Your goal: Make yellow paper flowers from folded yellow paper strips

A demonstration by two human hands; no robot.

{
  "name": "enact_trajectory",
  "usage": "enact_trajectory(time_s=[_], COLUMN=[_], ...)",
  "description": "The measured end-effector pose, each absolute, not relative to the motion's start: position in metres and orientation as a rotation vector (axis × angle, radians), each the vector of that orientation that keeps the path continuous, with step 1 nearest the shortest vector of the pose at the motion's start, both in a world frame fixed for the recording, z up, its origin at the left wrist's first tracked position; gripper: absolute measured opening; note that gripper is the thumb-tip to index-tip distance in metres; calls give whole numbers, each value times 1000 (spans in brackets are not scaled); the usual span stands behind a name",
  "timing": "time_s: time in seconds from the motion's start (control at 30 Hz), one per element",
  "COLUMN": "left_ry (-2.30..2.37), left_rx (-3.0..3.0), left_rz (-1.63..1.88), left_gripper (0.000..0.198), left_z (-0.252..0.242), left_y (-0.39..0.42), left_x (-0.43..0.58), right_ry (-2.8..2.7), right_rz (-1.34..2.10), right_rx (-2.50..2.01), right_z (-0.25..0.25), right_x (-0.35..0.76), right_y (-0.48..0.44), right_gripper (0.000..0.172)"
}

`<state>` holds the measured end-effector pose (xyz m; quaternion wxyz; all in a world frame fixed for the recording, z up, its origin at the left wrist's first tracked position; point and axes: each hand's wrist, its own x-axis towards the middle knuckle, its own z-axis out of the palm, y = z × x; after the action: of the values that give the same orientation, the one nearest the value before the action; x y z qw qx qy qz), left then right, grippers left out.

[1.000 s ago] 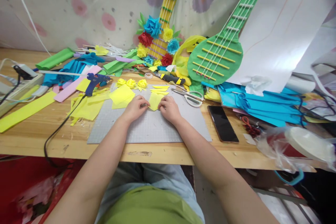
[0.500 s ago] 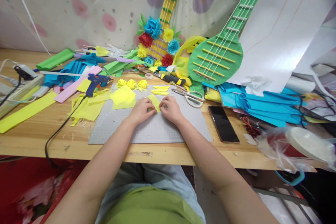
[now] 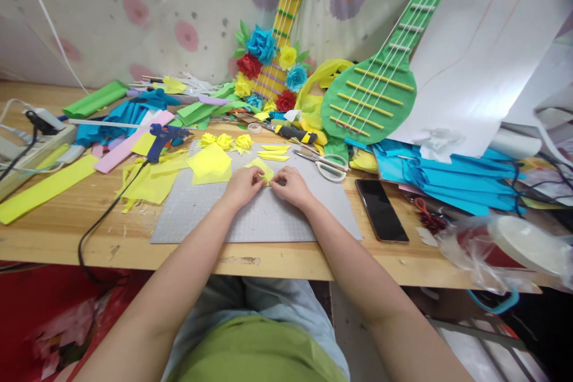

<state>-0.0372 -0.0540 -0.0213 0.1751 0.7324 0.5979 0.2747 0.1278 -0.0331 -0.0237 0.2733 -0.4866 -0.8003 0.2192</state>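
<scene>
A small yellow sheet of crepe paper [image 3: 261,168] is pinched at its near edge between both hands, above the grey cutting mat [image 3: 264,224]. My left hand [image 3: 245,186] has its thumb and fingers closed on the left side of the sheet. Facing it, my right hand [image 3: 290,185] closes its fingertips on the right side. A stack of yellow paper squares [image 3: 210,162] lies left of my left hand. Behind the hands are folded yellow paper strips [image 3: 274,153] and several yellow paper flowers [image 3: 224,142]. Scissors [image 3: 329,166] with white handles rest right of my right hand.
A blue glue gun [image 3: 162,138] stands at the left, its black cord hanging over the front edge. On the right lie a phone [image 3: 381,210] and blue crepe paper [image 3: 447,178]. A green paper instrument [image 3: 369,98] and a yellow flowered one [image 3: 286,21] lean at the back.
The fingertips of both hands have shifted slightly on the yellow sheet's near edge, and the sheet has turned a little. Nothing else on the table has moved.
</scene>
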Motion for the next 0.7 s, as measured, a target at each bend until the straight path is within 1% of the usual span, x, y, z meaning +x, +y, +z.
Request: enact_trajectory(time_s=[0.1,0.3,0.57,0.7], left_ry=[1705,1740,1761,1785], left_rx=[2080,2075,2063,2147], left_rz=[789,793,802,731], left_gripper=[22,21,13,9], left_z=[-21,-21,-24,-25], left_y=[-54,-54,-52,-50], left_x=[-36,-37,-37,-36], right_ry=[-2129,-2132,-2169,-2189], right_rz=[575,562,511,481], right_rx=[-1369,-1418,-1427,-1432], right_z=[-24,-23,-22,-24], right_x=[125,122,121,121], right_y=[-33,-35,-36,-35], right_gripper=[14,9,9,9])
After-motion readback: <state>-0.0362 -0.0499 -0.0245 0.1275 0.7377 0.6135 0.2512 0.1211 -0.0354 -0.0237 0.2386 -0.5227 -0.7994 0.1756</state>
